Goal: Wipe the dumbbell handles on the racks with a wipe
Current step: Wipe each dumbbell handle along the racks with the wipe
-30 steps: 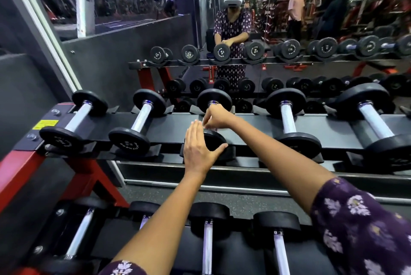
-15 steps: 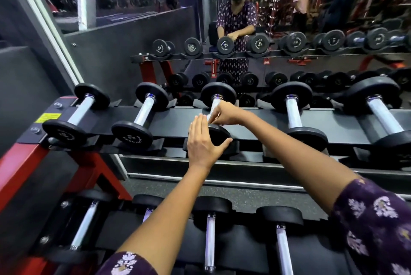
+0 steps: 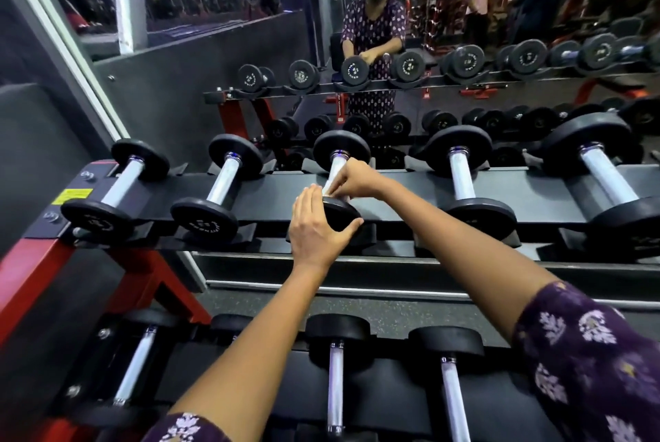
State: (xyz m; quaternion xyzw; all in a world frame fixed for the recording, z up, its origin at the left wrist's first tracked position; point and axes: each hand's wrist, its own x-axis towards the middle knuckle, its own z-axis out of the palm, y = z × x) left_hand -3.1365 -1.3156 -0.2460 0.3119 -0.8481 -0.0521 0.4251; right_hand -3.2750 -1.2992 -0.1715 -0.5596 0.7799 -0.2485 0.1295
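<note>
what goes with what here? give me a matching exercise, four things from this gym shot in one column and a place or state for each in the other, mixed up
Things
1. left hand
2. right hand
3. yellow label
4. floral sleeve

Places or states
A. lower right of the view
B. cups the near end plate of the third dumbbell
C. left end of the rack frame
D. holds a wipe on the handle

Pairs: 1-B, 2-D, 3-C, 4-A

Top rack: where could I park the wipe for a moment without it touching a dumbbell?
The flat black shelf between the second dumbbell and the third dumbbell is bare, as is the stretch before the fourth dumbbell. Around the third it is crowded: left hand on its near head, right hand with the wipe on its handle.
</note>
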